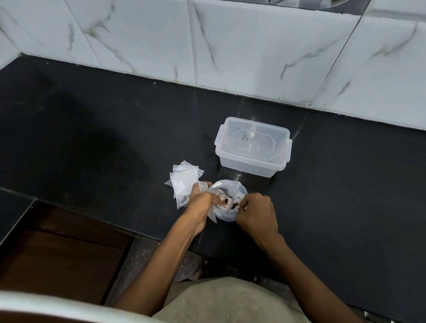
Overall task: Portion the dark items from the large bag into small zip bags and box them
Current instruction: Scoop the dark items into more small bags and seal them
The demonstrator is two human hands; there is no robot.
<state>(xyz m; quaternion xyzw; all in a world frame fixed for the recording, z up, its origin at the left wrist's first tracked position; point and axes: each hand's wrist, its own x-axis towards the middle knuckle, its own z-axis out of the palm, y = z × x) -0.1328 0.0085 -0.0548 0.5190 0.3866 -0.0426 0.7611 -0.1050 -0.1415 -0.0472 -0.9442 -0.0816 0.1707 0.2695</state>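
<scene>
Just below the middle of the frame, on the black worktop [106, 132], both hands work at the mouth of the large bag [230, 205], a clear crumpled sack with a few dark items [231, 203] showing inside. The left hand [203, 202] has its fingers curled round the bag's near rim, and what looks like a small zip bag is bunched in the same grip, though the plastic layers are hard to tell apart. The right hand [256, 214] is curled, its fingertips pinching at the bag's right edge; whether it holds a dark item or only plastic I cannot tell.

A loose stack of small zip bags [184, 180] lies just left of the large bag, touching the left hand. The clear plastic box [253, 147] sits above and to the right, near the tiled wall [250, 48], with its lid on and nothing visible inside.

This looks like an early portioning step: opening the large bag to draw items out. Next, a small bag's mouth must be held open, items dropped in, the zip pressed shut, and the box lid unclipped before anything goes in.
</scene>
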